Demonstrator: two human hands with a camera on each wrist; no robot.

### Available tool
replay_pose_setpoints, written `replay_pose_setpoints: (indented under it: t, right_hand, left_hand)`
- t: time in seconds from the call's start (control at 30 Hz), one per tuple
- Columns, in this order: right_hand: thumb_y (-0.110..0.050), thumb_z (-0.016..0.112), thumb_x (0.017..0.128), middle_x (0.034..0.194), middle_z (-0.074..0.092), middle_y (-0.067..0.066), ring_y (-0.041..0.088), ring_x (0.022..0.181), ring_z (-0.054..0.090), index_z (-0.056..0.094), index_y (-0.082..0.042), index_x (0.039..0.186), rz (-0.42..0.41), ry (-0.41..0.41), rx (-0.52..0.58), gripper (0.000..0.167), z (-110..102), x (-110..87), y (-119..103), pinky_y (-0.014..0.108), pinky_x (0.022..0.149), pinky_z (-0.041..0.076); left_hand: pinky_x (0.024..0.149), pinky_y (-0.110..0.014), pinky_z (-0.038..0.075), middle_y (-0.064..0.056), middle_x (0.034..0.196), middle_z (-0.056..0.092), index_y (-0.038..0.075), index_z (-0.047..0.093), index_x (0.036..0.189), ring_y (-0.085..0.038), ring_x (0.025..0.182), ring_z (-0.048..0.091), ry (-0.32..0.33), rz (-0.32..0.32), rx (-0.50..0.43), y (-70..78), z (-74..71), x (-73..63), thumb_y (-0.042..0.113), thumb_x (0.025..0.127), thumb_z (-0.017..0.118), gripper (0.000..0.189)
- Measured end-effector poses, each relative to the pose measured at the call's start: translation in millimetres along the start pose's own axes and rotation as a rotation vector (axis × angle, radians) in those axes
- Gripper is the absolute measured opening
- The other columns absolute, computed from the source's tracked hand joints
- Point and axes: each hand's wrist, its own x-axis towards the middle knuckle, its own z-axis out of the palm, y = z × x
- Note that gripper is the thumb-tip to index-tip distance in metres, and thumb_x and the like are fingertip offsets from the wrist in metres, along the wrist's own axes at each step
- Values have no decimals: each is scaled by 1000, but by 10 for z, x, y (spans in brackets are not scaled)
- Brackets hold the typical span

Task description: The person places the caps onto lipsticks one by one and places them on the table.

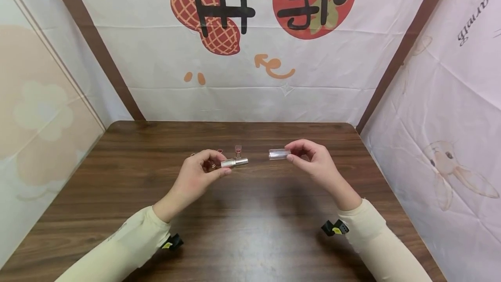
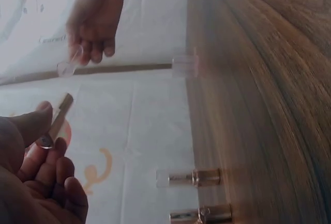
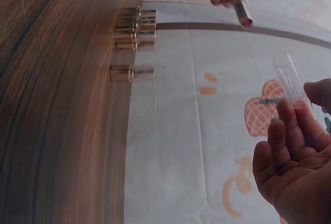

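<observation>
My left hand (image 1: 194, 180) pinches a shiny gold lipstick tube (image 1: 235, 162) between thumb and fingers, well above the table. Its bare end points right, and the right wrist view shows a pinkish tip on this lipstick (image 3: 243, 13). Across from it, my right hand (image 1: 320, 166) holds a clear lipstick cap (image 1: 278, 154) by one end. A gap separates the cap from the tube. Close behind the left hand, a capped lipstick (image 1: 238, 151) stands upright on the table. Several more gold lipsticks (image 3: 135, 31) stand grouped beside it, partly hidden by the left hand in the head view.
The brown wood-grain table (image 1: 250, 229) ends at a printed cloth wall (image 1: 250, 99), with more cloth at both sides. In the left wrist view, a blurred clear piece (image 2: 184, 65) stands at the table surface; its kind is unclear.
</observation>
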Motion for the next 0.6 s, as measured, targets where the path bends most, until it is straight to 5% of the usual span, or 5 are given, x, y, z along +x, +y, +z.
replay_pose_setpoints:
  t: [0.6]
  right_hand:
    - [-12,78,92,99,70,5,22,88,62,73,-13,112,-12,-89,13,21,201,19,-139,26,72,54]
  left_hand:
    - [55,-25,43,4,80,64,22,72,96,-18,65,52,7,45,-59,186,78,39,21,77,92,28]
